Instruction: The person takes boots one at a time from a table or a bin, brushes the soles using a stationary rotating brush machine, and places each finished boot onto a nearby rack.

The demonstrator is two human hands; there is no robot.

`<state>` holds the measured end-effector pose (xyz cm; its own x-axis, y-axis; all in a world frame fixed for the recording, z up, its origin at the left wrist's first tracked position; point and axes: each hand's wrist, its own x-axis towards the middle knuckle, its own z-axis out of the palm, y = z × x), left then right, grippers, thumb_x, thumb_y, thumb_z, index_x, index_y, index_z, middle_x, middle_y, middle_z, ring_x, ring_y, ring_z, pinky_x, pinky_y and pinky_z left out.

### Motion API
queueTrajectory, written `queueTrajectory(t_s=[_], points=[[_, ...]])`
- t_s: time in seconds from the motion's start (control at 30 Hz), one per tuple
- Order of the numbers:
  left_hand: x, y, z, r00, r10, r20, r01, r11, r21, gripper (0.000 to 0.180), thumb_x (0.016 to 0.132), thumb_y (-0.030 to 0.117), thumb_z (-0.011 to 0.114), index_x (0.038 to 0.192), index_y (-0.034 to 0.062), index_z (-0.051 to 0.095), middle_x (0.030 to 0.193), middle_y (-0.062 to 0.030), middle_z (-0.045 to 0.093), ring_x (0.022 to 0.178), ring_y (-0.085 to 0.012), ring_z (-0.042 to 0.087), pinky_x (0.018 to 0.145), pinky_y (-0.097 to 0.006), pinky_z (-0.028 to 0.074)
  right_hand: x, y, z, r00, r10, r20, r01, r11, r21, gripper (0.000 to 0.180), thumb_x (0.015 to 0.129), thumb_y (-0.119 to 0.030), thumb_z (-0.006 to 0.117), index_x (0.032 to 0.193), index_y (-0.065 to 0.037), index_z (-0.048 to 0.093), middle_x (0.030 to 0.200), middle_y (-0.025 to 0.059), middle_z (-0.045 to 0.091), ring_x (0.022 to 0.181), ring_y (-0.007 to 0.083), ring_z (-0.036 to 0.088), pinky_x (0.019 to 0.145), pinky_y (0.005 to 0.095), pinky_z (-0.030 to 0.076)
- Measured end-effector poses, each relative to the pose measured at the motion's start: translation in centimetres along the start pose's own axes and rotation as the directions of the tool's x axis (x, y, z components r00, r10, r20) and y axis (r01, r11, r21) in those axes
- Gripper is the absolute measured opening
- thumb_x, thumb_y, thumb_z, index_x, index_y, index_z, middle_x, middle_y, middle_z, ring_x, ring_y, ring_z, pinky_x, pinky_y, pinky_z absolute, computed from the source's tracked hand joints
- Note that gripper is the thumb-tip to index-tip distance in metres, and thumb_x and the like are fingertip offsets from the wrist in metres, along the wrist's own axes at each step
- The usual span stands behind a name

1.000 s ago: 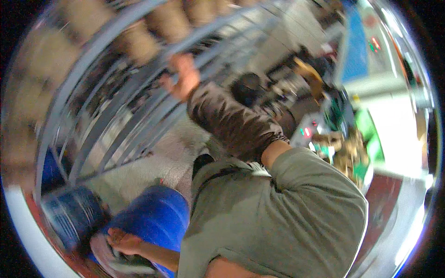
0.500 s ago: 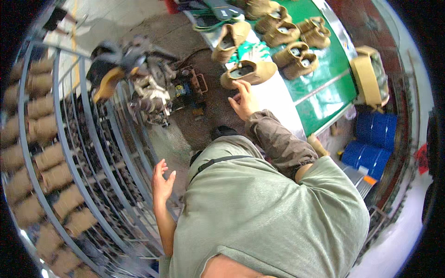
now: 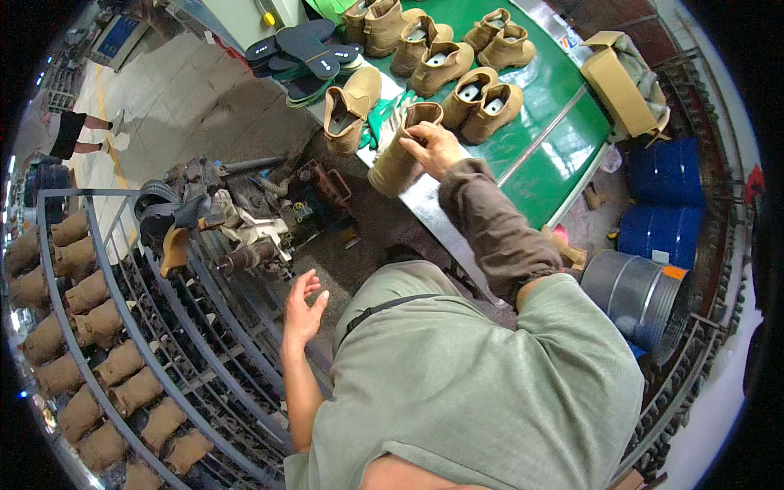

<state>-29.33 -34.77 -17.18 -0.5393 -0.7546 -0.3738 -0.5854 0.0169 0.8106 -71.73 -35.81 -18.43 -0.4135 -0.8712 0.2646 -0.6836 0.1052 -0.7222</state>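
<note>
My right hand [image 3: 435, 149] pinches the collar of a tan ankle boot [image 3: 395, 170], which hangs tilted at the table's near left edge, toe down. My left hand [image 3: 304, 309] is held low beside my body, fingers apart and nothing in it. Just left of the gripped boot lie green-and-white gloves [image 3: 387, 121], and another tan boot [image 3: 349, 110] stands beside them. Several more tan boots [image 3: 441, 65] are set in pairs on the green-topped table [image 3: 555, 139]. Black insoles [image 3: 306, 51] are piled at its far left corner.
Left of me stands a metal rack [image 3: 110, 286] loaded with tan boots. A machine [image 3: 261, 229] is ahead of my left hand. An open carton [image 3: 616, 90], blue drums [image 3: 661, 171] and a grey drum [image 3: 625, 286] are at the right. Another person's legs [image 3: 90, 135] show far left.
My right hand has closed on the boot's collar and tipped it from lying along the table edge to hanging toe down. The view has swung, and my left hand stays open.
</note>
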Motion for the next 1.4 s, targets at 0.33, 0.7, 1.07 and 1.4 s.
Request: queueTrajectory(t_s=[0.33, 0.7, 1.07, 1.4], points=[[8.2, 6.0, -2.3, 0.95, 0.289, 0.122, -0.112, 0.677, -0.728, 0.045, 0.103, 0.041, 0.044, 0.127, 0.0052, 0.058, 0.12, -0.0056, 0.062, 0.109, -0.0134, 0.057, 0.097, -0.029, 0.044, -1.8, -23.0, -6.3, 0.778, -0.291, 0.557, -0.173, 0.752, 0.636, 0.016, 0.092, -0.017, 0.067, 0.092, -0.001, 0.067, 0.083, 0.0017, 0.06, 0.08, 0.0131, 0.057, 0.071, 0.0309, 0.045], [-10.2, -0.1, -3.1, 0.853, 0.288, -0.434, -0.508, 0.647, -0.568, 0.108, 0.071, 0.017, 0.088, 0.154, 0.0086, 0.02, 0.15, -0.0113, 0.038, 0.136, -0.0233, 0.04, 0.111, -0.039, 0.035, -0.1, -31.1, 8.9, 0.517, -0.07, 0.853, -0.825, 0.227, 0.518, 0.059, 0.101, -0.047, 0.044, 0.138, -0.001, 0.048, 0.13, 0.0178, 0.059, 0.115, 0.0286, 0.06, 0.101, 0.0432, 0.047], [-6.7, -3.1, -1.9, 0.758, 0.011, -0.652, -0.395, 0.803, -0.446, 0.101, 0.076, 0.019, 0.084, 0.152, 0.0078, 0.02, 0.146, -0.0163, 0.042, 0.131, -0.0284, 0.046, 0.108, -0.04, 0.04, 0.9, -32.3, 19.5, 0.744, -0.247, 0.621, -0.167, 0.831, 0.531, 0.049, 0.094, -0.042, 0.061, 0.121, -0.001, 0.062, 0.114, 0.0103, 0.066, 0.108, 0.0171, 0.06, 0.095, 0.0303, 0.045], [-6.2, -1.1, -7.3, 0.871, -0.148, -0.468, -0.271, 0.649, -0.71, 0.089, 0.078, 0.019, 0.083, 0.146, 0.0035, 0.027, 0.135, -0.0161, 0.052, 0.124, -0.0258, 0.052, 0.105, -0.038, 0.043, 3.1, -37.6, 24.1, 0.801, -0.445, 0.4, 0.521, 0.848, -0.098, 0.038, 0.092, -0.041, 0.06, 0.111, -0.01, 0.07, 0.113, 0.0176, 0.062, 0.107, 0.0342, 0.059, 0.093, 0.0414, 0.048]])
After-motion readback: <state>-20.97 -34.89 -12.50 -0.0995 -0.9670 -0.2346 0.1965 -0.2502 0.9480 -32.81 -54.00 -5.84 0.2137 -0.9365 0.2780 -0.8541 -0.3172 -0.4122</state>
